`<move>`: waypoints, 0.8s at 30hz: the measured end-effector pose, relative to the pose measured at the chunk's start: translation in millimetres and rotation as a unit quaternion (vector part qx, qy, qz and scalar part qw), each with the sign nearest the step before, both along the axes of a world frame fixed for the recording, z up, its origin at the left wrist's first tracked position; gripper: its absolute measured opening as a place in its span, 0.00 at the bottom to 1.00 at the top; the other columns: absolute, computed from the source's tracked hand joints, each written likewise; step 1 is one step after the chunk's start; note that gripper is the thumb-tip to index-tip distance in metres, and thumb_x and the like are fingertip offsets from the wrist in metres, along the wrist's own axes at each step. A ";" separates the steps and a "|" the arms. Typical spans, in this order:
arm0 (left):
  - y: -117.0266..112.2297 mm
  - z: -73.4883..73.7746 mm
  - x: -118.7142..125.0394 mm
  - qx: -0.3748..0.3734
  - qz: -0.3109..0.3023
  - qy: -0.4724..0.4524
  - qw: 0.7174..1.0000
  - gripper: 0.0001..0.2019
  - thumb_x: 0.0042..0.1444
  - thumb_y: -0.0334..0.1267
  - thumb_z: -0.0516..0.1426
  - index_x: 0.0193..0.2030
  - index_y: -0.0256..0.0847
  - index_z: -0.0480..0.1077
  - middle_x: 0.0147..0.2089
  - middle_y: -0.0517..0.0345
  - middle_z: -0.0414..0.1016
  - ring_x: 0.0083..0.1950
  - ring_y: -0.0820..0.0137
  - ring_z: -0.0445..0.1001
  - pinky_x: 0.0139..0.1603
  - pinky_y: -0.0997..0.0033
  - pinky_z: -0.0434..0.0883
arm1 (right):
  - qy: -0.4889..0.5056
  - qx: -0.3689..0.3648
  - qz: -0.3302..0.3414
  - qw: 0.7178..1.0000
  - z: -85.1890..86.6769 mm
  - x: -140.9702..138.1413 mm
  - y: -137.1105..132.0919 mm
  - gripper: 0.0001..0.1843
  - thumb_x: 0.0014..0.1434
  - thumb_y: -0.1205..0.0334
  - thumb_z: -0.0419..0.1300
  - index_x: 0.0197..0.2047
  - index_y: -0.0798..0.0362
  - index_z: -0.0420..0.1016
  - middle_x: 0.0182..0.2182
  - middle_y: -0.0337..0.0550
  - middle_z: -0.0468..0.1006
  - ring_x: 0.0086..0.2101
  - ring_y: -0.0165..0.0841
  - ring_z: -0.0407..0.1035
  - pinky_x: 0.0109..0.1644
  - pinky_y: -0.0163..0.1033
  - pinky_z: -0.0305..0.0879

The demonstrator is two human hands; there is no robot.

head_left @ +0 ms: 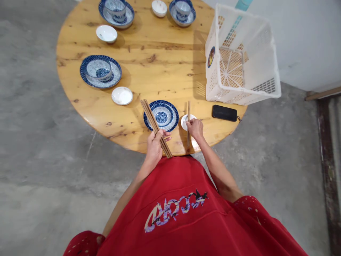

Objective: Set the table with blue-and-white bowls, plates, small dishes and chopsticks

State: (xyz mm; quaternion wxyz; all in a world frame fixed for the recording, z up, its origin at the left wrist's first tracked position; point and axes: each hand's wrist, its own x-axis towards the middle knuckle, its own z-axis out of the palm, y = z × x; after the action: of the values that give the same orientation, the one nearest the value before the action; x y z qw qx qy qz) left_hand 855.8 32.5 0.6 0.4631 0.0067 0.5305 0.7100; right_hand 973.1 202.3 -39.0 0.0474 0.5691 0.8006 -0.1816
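Observation:
A bundle of wooden chopsticks [149, 116] is gripped in my left hand [155, 143], slanting over the near edge of the table. Behind the bundle, a blue-and-white plate [175, 116] bears a blue-patterned bowl [161, 116]. My right hand [195, 128] pinches a pair of chopsticks [189, 109] that points away from me. The pair lies over a small white dish [183, 122], partly hidden by those fingers. Whether the pair rests on the dish or hovers just above it, I cannot tell.
On the round wooden table [160, 64] stands a white plastic basket [213, 85] at the right. A black phone [224, 113] lies before it. Along the left and far side sit more plates with bowls [101, 71] and small white dishes [122, 96].

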 end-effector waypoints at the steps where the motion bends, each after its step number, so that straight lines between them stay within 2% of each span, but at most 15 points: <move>1: -0.4 0.1 -0.3 0.000 0.000 0.000 1.000 0.16 0.53 0.49 0.64 0.36 0.38 0.69 0.33 0.57 0.76 0.38 0.68 0.79 0.43 0.66 0.76 | -0.001 0.000 0.000 1.000 -0.5 0.0 0.1 0.18 0.66 0.55 0.53 0.38 0.56 0.81 0.38 0.56 0.83 0.41 0.41 0.76 0.42 0.37 0.62; 17: -2.3 1.3 -3.4 0.008 0.006 -0.004 1.000 0.17 0.51 0.49 0.65 0.36 0.38 0.70 0.32 0.58 0.76 0.38 0.69 0.78 0.42 0.68 0.76 | -0.008 0.005 0.004 1.000 -1.8 1.2 1.1 0.18 0.66 0.56 0.53 0.39 0.57 0.81 0.39 0.57 0.83 0.41 0.41 0.76 0.43 0.37 0.62; 24: -3.2 -0.2 -3.9 0.005 0.006 0.000 1.000 0.17 0.52 0.49 0.65 0.36 0.38 0.69 0.32 0.57 0.76 0.38 0.68 0.79 0.42 0.66 0.76 | -0.002 0.010 0.004 1.000 -2.5 -0.5 1.1 0.18 0.66 0.56 0.53 0.36 0.57 0.81 0.38 0.56 0.83 0.40 0.41 0.76 0.40 0.37 0.61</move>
State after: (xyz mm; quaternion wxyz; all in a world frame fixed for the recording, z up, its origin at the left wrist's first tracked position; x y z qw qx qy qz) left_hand 852.0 29.3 0.4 0.4584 0.0056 0.5272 0.7155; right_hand 972.6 203.4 -41.6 0.0440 0.5666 0.8045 -0.1725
